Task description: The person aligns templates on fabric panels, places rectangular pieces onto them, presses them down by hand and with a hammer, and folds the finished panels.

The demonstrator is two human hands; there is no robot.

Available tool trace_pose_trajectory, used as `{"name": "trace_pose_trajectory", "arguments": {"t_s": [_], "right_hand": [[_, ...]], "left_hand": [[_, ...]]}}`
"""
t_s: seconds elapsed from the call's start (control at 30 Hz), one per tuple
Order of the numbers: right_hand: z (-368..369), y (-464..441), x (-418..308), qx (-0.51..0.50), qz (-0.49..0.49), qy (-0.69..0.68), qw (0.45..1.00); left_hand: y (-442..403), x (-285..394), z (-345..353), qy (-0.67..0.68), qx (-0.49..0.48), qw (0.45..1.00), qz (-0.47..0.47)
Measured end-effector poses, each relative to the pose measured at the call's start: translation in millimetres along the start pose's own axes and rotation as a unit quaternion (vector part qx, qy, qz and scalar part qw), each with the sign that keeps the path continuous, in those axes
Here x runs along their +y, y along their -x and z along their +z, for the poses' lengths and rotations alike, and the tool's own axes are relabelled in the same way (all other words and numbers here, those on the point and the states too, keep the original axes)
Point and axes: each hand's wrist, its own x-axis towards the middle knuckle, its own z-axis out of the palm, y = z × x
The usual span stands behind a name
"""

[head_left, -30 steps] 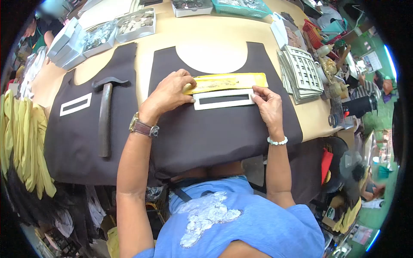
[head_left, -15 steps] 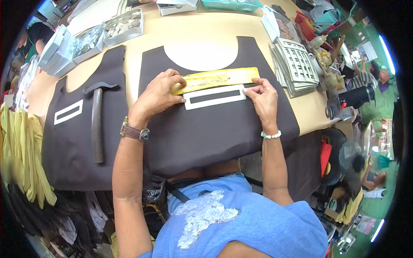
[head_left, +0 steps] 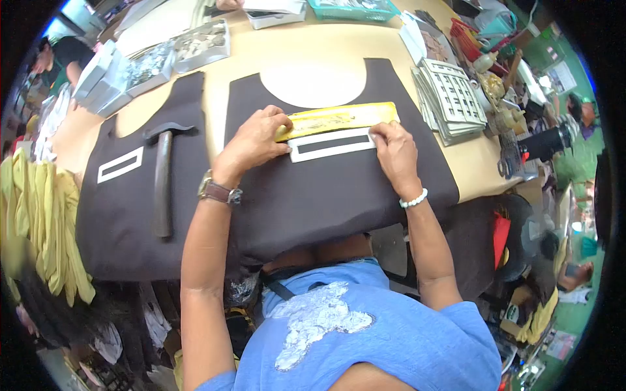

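Observation:
A white rectangular frame lies on a dark brown cut piece, just below a yellow strip. My left hand pinches the left end of the yellow strip, its thumb by the frame's left end. My right hand is closed at the frame's upper right corner, close to the strip's right end; the fingertips cover that corner. On a second dark piece to the left lie a hammer and another white frame.
Boxes of small parts and a teal basket stand at the back. Stacked patterned sheets lie right, near a red basket. Yellow cloths hang left. A person is at the far left, and another hand shows at the top.
The camera view has shifted slightly. My right fingers have moved from the frame's right end onto its upper right corner. My left hand keeps its place at the strip's left end.

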Motion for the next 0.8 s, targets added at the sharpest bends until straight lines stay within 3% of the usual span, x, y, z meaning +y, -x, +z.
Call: {"name": "trace_pose_trajectory", "arguments": {"t_s": [0.07, 0.17, 0.23, 0.3, 0.37, 0.43, 0.5, 0.57, 0.63, 0.8], "right_hand": [[5.1, 7.5, -5.6, 0.032, -0.118, 0.168, 0.978], [7.5, 19.5, -7.8, 0.050, -0.165, 0.231, 0.958], [8.4, 21.3, -1.4, 0.061, -0.153, 0.164, 0.973], [-3.1, 14.7, -2.9, -0.001, -0.076, 0.068, 0.995], [0.2, 6.1, 6.6, 0.005, -0.054, 0.015, 0.998], [-0.2, 9.3, -25.1, 0.075, -0.113, 0.110, 0.985], [22.0, 15.0, -55.1, 0.051, -0.157, -0.036, 0.986], [35.8, 27.2, -91.1, -0.056, -0.194, -0.039, 0.979], [53.9, 35.9, -97.2, -0.013, -0.265, -0.006, 0.964], [47.6, 29.2, -86.5, -0.087, -0.209, 0.007, 0.974]], "left_hand": [[1.5, 9.3, 1.9, -0.045, 0.003, 0.999, -0.016], [8.9, 24.5, 19.2, -0.096, 0.023, 0.994, -0.045], [20.8, 30.4, 33.9, -0.211, 0.060, 0.975, 0.029], [34.6, 36.5, 45.4, -0.284, 0.098, 0.952, 0.062], [43.5, 35.5, 52.9, -0.297, 0.151, 0.940, 0.069], [48.4, 34.7, 55.7, -0.272, 0.150, 0.948, 0.063], [48.7, 28.4, 59.4, -0.234, 0.150, 0.959, 0.051], [50.5, 26.9, 55.2, -0.215, 0.112, 0.970, 0.038], [52.5, 30.5, 42.8, -0.196, 0.069, 0.978, 0.018], [53.7, 29.2, 47.5, -0.206, 0.093, 0.974, 0.022]]}}
